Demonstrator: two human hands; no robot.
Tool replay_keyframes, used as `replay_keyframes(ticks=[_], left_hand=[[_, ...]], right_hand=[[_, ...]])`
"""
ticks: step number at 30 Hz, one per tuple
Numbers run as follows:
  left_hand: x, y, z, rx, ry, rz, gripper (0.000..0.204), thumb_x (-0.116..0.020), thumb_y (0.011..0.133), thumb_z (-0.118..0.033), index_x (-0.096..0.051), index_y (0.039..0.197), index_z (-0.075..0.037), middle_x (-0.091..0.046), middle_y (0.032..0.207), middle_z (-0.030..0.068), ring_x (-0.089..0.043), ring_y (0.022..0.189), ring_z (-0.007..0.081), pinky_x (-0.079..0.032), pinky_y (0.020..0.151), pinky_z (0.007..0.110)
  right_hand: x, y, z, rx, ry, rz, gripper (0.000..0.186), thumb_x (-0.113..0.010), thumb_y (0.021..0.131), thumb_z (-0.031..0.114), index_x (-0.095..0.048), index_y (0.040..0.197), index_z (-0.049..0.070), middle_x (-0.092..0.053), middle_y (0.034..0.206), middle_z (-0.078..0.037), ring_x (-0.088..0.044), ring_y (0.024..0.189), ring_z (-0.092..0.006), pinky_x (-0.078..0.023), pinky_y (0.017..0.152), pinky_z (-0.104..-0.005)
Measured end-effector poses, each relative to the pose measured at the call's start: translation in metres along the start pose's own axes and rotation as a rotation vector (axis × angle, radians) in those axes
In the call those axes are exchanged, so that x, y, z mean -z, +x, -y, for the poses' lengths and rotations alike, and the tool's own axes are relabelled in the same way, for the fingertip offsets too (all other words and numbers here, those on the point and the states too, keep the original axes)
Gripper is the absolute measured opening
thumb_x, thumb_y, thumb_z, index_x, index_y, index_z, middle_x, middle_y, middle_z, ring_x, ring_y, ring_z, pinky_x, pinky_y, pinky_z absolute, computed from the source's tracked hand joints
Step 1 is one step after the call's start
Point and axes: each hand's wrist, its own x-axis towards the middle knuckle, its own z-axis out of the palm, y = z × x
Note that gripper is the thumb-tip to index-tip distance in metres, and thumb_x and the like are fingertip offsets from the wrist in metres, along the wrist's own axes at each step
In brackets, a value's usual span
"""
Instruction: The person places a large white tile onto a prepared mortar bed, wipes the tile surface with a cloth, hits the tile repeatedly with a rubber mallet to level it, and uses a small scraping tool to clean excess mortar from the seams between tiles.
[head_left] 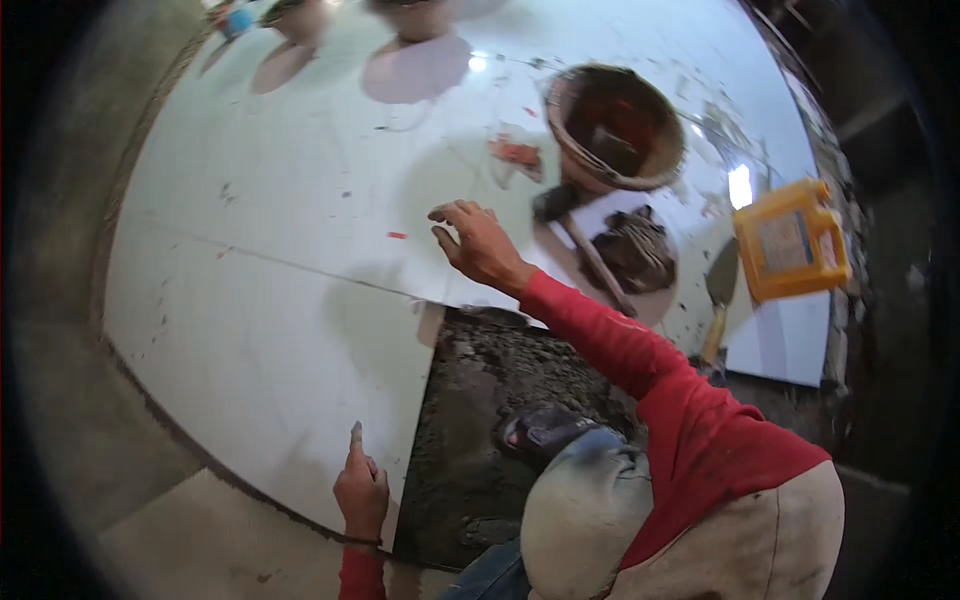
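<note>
My left hand point(361, 490) is above the white floor tile point(290, 390) at the lower left. Its index finger points forward over the tile while the other fingers curl in, with nothing in them. Reaching out past the tile joint, my right hand point(481, 246) has its thumb and fingers apart and holds nothing. Both hands cast shadows on the glossy tiles. Closest to the right hand lies a mallet point(592, 258) with a dark head and a long handle. Below that arm is a bed of dark wet mortar point(465, 400), bordering the tile's edge.
A round mortar-stained tub point(668, 165) stands beyond the mallet. Beside it are a crumpled dark cloth point(640, 250), a trowel point(722, 275) and a yellow jerrycan point(785, 245). My shoe point(545, 430) is on the mortar. More tubs point(298, 20) stand far off on the tiles.
</note>
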Motion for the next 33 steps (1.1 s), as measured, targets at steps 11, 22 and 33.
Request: replay_keyframes(ticks=[11, 22, 33], left_hand=[[0.001, 0.086, -0.187, -0.774, -0.501, -0.152, 0.048, -0.077, 0.084, -0.032, -0.063, 0.122, -0.006, -0.069, 0.108, 0.013, -0.069, 0.094, 0.029, -0.056, 0.08, 0.037], [-0.081, 0.136, -0.398, -0.551, -1.162, 0.243, 0.057, -0.072, 0.082, -0.049, -0.065, 0.104, 0.003, -0.068, 0.095, 0.0217, -0.067, 0.089, 0.0346, -0.052, 0.079, 0.042], [-0.115, 0.108, -0.405, -0.719, -1.459, 0.3, 0.048, -0.052, 0.099, -0.038, -0.052, 0.129, -0.001, -0.044, 0.143, 0.0284, -0.049, 0.125, 0.0469, -0.038, 0.105, 0.052]], right_hand=[[0.262, -0.165, -0.113, -0.829, -0.342, 0.04, 0.055, -0.069, 0.085, 0.029, -0.058, 0.132, 0.004, -0.063, 0.123, -0.026, -0.062, 0.11, -0.038, -0.049, 0.093, -0.0463], [0.277, -0.199, -0.074, -0.623, -0.429, -0.078, 0.053, -0.066, 0.089, 0.031, -0.055, 0.133, 0.003, -0.061, 0.125, -0.023, -0.061, 0.109, -0.0348, -0.049, 0.093, -0.044], [0.276, -0.172, -0.086, -0.571, -0.418, -0.068, 0.052, -0.062, 0.092, 0.032, -0.053, 0.133, 0.002, -0.059, 0.127, -0.02, -0.061, 0.109, -0.0316, -0.049, 0.093, -0.0416]])
